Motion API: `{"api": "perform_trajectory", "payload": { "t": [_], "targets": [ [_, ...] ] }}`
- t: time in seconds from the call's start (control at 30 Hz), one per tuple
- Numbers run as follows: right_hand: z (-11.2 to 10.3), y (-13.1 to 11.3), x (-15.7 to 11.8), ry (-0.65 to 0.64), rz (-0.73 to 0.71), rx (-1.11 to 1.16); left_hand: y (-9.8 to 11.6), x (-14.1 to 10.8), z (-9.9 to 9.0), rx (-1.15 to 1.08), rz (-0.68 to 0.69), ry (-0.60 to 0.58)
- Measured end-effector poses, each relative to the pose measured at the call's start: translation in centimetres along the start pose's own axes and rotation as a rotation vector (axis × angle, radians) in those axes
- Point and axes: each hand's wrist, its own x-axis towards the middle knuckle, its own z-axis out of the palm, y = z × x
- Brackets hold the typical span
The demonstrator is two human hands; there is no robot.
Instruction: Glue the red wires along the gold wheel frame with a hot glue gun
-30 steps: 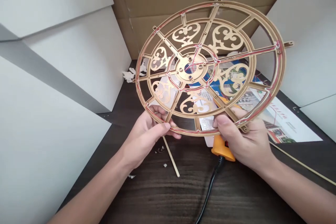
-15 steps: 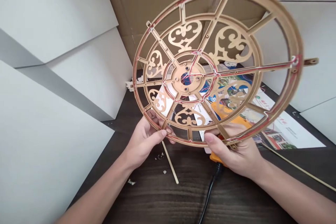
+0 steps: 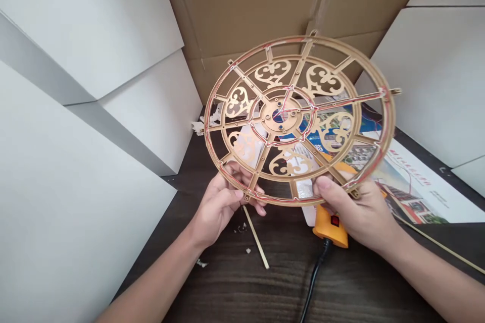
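Note:
Both hands hold up a round gold wheel-shaped frame (image 3: pixel 270 111) with spokes, heart-shaped scrollwork and a hub with holes. Red and white wires (image 3: pixel 314 111) run along its rings and one spoke, some gathering at the hub. My left hand (image 3: pixel 222 207) pinches the near left rim, thumb on top and fingers below. At the near right rim, my right hand (image 3: pixel 364 209) grips with the thumb above; its other fingers are mostly hidden. Beneath the frame lies an orange tool (image 3: pixel 329 227) with a red switch and a black cord (image 3: pixel 314 277), partly covered by my right hand.
Printed sheets (image 3: pixel 428 181) lie on the dark wooden table (image 3: pixel 227 292). A thin pale stick (image 3: pixel 257 239) and small white scraps (image 3: pixel 248 251) are near my left hand. White boxes (image 3: pixel 87 161) stand on both sides, with brown cardboard (image 3: pixel 246 0) behind.
The frame has come down and tilted flatter, its far edge moving away from me. Both hands still hold its near rim. More of the orange tool now shows.

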Motion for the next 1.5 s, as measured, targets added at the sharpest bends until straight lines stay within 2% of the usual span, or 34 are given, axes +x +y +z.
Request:
{"api": "perform_trajectory", "payload": {
  "t": [0.1, 0.3, 0.37, 0.47, 0.57, 0.63, 0.77, 0.87, 0.93, 1.03, 1.13, 1.23, 1.33, 1.4, 1.47, 1.5],
  "targets": [
    [-0.4, 0.4, 0.4, 0.019, 0.088, 0.146, 0.1, 0.1, 0.2, -0.041, -0.016, -0.051],
    [-1.3, 0.1, 1.1, -0.029, 0.130, 0.292, 0.1, 0.0, -0.2, -0.053, -0.007, -0.109],
    [-1.3, 0.0, 1.1, -0.056, 0.138, 0.304, 0.1, -0.3, -0.4, -0.048, -0.022, -0.143],
    [-1.2, 0.2, 0.9, -0.067, 0.146, 0.297, 0.3, -0.8, -0.4, -0.022, -0.116, -0.198],
    [-1.3, 0.2, 1.0, -0.035, 0.142, 0.236, 0.4, -1.2, -0.1, 0.017, -0.205, -0.268],
    [-1.7, -0.3, 1.3, 0.013, 0.142, 0.145, 0.3, -1.3, 0.1, 0.046, -0.203, -0.278],
    [-3.9, -2.8, 1.9, 0.113, 0.158, -0.199, 0.0, -0.7, 0.2, 0.149, -0.081, -0.172],
    [-5.5, -4.3, 1.4, 0.148, 0.243, -0.591, -0.2, 0.0, 0.0, 0.248, 0.036, 0.012],
    [-5.9, -4.2, 0.6, 0.180, 0.321, -0.793, -0.3, 0.3, 0.0, 0.358, 0.091, 0.157],
    [-5.1, -3.4, -0.5, 0.137, 0.448, -1.075, -0.3, 0.4, 0.3, 0.518, 0.089, 0.287],
    [-3.3, -3.0, -0.6, -0.014, 0.560, -1.281, -0.4, 0.3, 0.9, 0.600, 0.088, 0.341],
    [-2.2, -2.8, -0.5, -0.152, 0.621, -1.318, -0.5, 0.4, 1.3, 0.579, 0.096, 0.398],
    [-2.8, -1.6, -0.6, -0.214, 0.612, -1.264, -0.4, 0.5, 1.3, 0.506, 0.095, 0.376],
    [-4.0, -0.4, -0.6, -0.201, 0.555, -1.176, -0.1, 0.4, 1.1, 0.408, 0.094, 0.313],
    [-5.1, 0.5, -0.2, -0.131, 0.435, -1.016, 0.3, 0.4, 1.0, 0.283, 0.082, 0.266],
    [-5.6, 0.7, 0.0, -0.108, 0.421, -0.928, 0.4, 0.3, 1.0, 0.223, 0.078, 0.260]
  ]
}}
